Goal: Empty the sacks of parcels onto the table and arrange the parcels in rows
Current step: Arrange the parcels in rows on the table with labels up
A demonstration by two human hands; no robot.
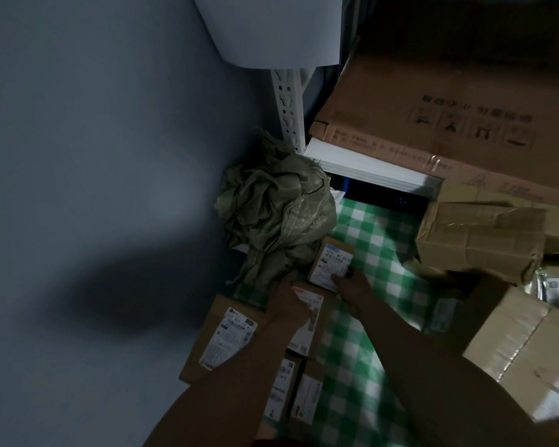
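Note:
A small brown parcel with a white label lies on the green checked tablecloth. My right hand pinches its near edge. My left hand rests on a second labelled parcel just behind it in the row. A larger labelled parcel lies at the table's left edge, and two small parcels lie nearer to me. A crumpled olive sack sits at the far left corner, touching the first parcel.
Dented cardboard boxes and another box crowd the right side. A big flat carton lies on a white shelf at the back. A grey wall runs along the left.

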